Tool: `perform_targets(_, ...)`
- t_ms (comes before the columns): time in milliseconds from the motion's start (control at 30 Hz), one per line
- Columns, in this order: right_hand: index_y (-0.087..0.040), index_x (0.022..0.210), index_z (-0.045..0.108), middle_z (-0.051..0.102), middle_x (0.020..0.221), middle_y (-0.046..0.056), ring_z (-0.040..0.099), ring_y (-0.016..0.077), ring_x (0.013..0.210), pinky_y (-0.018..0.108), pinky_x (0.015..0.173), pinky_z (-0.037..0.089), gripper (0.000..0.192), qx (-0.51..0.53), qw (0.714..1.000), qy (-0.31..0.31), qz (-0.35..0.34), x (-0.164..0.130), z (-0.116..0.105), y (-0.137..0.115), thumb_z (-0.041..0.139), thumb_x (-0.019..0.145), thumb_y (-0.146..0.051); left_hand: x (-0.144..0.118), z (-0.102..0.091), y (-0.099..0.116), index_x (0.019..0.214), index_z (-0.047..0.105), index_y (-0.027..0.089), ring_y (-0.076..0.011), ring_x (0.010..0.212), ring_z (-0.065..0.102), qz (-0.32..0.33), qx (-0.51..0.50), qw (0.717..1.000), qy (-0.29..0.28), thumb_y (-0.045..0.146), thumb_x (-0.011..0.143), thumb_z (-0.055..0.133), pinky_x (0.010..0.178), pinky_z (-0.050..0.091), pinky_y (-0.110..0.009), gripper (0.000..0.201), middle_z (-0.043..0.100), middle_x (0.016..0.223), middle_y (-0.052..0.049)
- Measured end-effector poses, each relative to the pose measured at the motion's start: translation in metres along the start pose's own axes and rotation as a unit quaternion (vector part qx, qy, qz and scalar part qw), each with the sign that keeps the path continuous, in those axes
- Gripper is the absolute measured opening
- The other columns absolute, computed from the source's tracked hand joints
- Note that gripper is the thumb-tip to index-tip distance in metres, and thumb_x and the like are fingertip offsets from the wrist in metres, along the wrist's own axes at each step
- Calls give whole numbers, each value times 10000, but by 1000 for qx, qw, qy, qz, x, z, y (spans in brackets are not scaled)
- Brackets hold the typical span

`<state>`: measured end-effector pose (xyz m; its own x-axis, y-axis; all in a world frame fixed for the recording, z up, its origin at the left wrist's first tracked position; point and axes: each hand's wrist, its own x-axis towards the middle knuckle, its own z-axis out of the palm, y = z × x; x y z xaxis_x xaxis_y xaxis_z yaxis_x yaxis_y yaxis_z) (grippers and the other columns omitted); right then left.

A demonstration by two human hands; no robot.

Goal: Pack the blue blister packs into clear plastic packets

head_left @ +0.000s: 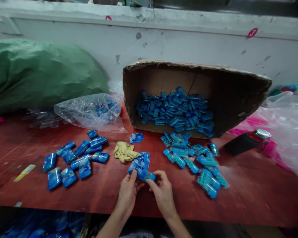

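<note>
My left hand (127,191) is closed, thumb on top, on a blue printed sleeve (140,174). In the closed fingers of my right hand (163,192) is a small clear bottle (151,177) with a blue cap, its end meeting the sleeve; how far it sits inside I cannot tell. Just beyond the hands lie more flat blue sleeves (146,157) and a crumpled yellow cloth (124,152). Off to the left are several wrapped blue packs (69,176). Loose bottles of turquoise beads (179,161) are scattered to the right.
A cardboard box (235,99) on its side opens towards me, heaped with bottles. Left of it are a clear plastic bag (86,109) and a big green sack (44,72). A black flask (245,142) stands tilted in view at right, beside pink-and-clear plastic (285,132).
</note>
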<state>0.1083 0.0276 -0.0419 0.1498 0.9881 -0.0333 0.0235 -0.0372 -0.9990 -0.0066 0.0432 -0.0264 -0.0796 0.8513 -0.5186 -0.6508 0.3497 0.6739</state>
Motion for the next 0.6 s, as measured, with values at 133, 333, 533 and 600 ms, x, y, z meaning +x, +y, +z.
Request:
perform_targets(133,-210,807,553,563,766,7,547,156,719,268,681,457,86,-92,990,-6,-110,-5,5,-3,578,726,-201,-2,3,4,718,574,132,-133,577,617,-43,-10,999,-16,285,666,647,530,483,-221,177,662,651,-31)
perform_targets(333,-223,867,606,601,837,5,568,163,794,272,736,453,149,14,993,-108,-40,3,-2,-12,561,733,-177,3,-7,18,769,617,114,-149,681,634,-111,4,988,-103,209,742,567,638,500,-256,110,677,726,-67)
perform_targets(533,-302,1172,486,509,1157,23,505,219,1039,336,816,448,649,165,969,-181,40,14,-11,-11,691,575,-153,4,-13,21,935,617,113,-203,812,638,-170,-9,958,-230,185,765,531,741,477,-313,204,682,853,-109)
perform_targets(600,-317,1186,477,503,1192,19,486,214,1062,306,782,456,721,219,944,-236,71,17,-12,-9,710,534,-114,6,-15,19,936,618,107,-197,781,644,-182,-17,948,-261,189,749,554,725,476,-300,213,688,819,-110)
